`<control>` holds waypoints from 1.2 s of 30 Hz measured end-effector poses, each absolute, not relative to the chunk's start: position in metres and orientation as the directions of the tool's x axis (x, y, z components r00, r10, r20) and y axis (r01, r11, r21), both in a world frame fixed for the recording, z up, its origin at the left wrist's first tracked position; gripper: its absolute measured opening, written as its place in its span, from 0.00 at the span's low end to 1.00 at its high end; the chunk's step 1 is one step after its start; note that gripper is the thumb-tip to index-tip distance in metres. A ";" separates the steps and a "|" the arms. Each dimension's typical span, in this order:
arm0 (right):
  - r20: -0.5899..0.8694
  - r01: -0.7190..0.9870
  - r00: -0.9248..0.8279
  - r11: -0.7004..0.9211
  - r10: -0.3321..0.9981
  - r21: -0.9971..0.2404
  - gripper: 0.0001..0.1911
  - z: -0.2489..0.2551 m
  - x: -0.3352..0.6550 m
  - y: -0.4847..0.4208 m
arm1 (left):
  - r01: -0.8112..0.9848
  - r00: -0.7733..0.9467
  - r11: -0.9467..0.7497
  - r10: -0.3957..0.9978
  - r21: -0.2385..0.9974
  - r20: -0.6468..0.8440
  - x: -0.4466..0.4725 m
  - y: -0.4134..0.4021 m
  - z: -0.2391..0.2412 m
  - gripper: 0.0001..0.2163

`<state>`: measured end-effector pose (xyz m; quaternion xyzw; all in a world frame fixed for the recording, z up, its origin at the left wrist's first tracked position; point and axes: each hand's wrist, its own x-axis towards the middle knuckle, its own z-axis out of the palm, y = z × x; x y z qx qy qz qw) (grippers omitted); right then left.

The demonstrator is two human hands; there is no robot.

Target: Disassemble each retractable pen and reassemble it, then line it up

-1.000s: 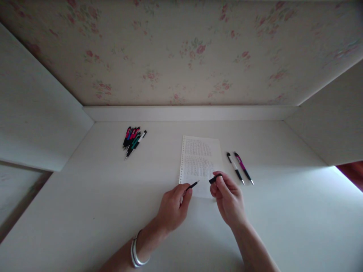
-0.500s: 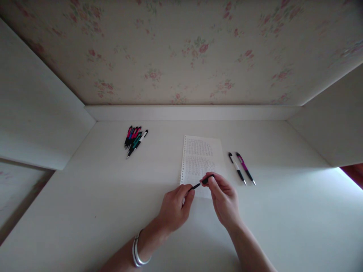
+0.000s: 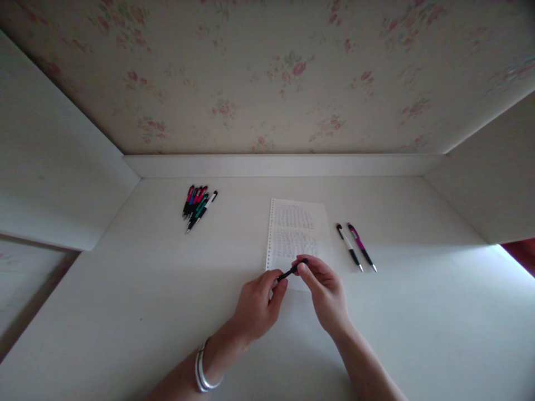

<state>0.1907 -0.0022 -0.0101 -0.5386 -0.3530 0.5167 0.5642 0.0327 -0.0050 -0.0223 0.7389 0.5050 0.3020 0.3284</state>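
Left grip [image 3: 259,303] and right grip [image 3: 328,292] pinch opposite ends of dark pen [image 3: 288,273] between them, presumably for steadiness; long axis slants away toward the right grip (tip hidden, direction unclear). Beyond grips: written sheet [image 3: 296,223] on counter [image 3: 167,289], white pen [image 3: 350,248] and purple pen [image 3: 362,247] rightward, pen pile [image 3: 196,207] farther left.

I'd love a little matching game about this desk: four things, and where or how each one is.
1. Purple pen
2. Silver bracelet
3. Paper sheet
4. Black pen parts

A. Around the left wrist
B. Written on, holes along one edge
C. Held in left hand and right hand
D. Beside a white-and-black pen

Pairs: 1-D, 2-A, 3-B, 4-C
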 end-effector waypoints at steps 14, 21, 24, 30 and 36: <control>-0.187 0.124 0.074 -0.195 0.980 -0.973 0.19 0.001 0.203 -0.011 | 0.520 0.307 -0.261 0.946 0.813 0.107 0.031 -0.004 -0.019 0.09; 0.084 0.668 0.164 -0.048 0.983 -0.743 0.14 -0.003 0.244 -0.038 | 0.533 0.279 -0.270 0.951 0.802 0.135 0.032 -0.003 -0.023 0.10; 0.219 0.822 0.101 0.042 0.971 -0.567 0.14 -0.016 0.254 -0.053 | 0.536 0.277 -0.282 0.949 0.796 0.150 0.032 -0.003 -0.024 0.10; 0.240 0.823 0.081 0.071 0.967 -0.563 0.12 -0.034 0.257 -0.065 | 0.532 0.279 -0.262 0.952 0.805 0.126 0.032 -0.003 -0.022 0.10; 0.139 0.605 0.201 -0.012 0.970 -0.796 0.11 -0.018 0.245 -0.057 | 0.531 0.294 -0.258 0.949 0.807 0.110 0.032 -0.004 -0.023 0.10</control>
